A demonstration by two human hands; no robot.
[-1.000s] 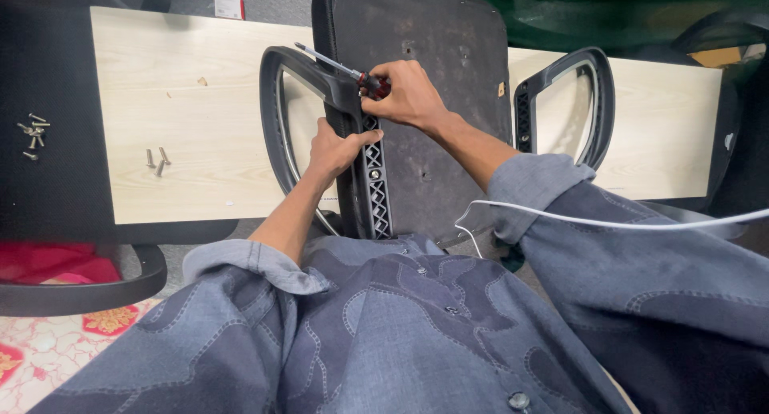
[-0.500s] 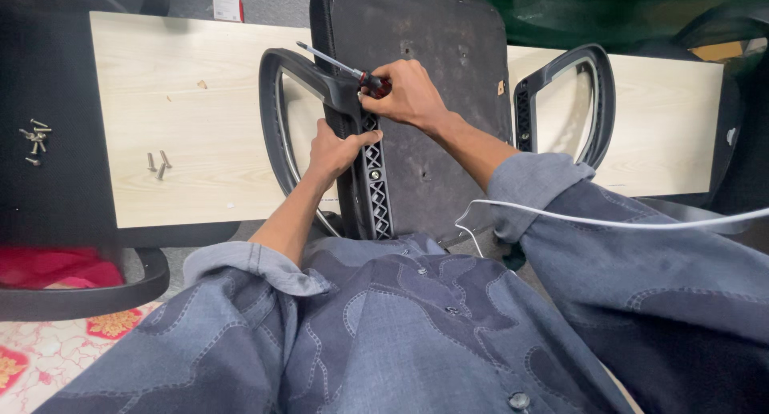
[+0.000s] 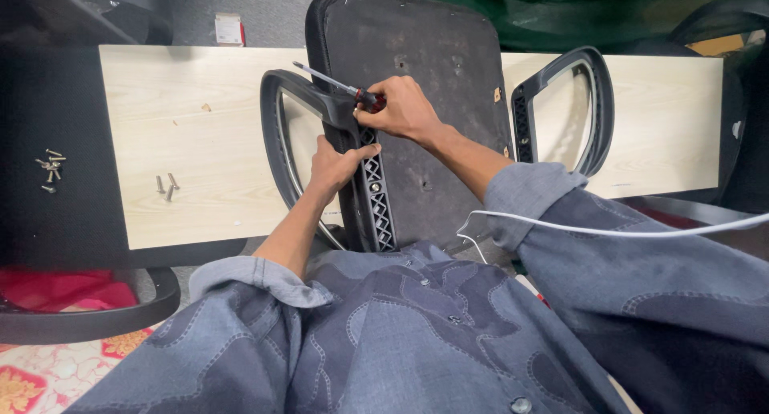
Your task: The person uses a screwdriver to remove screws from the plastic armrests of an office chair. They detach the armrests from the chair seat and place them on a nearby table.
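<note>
The armrest (image 3: 320,133) at the centre of the frame is black plastic, smooth with a light gloss. The seat underside (image 3: 432,101) behind it is covered in matt, rough black cloth, dusty in places. The screwdriver (image 3: 336,84) has a shiny metal shaft. The board (image 3: 200,141) at the left is pale wood-grain, matt. The screws (image 3: 168,185) on it are dull metal.

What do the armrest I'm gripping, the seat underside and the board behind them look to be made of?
Armrest: probably moulded black plastic, smooth with a slight sheen and a lattice-ribbed mounting bar. Seat underside: matt black, scuffed and dusty, perhaps fabric over a board. Board: pale wood-grain surface, likely laminate; loose screws look like bare metal.
</note>
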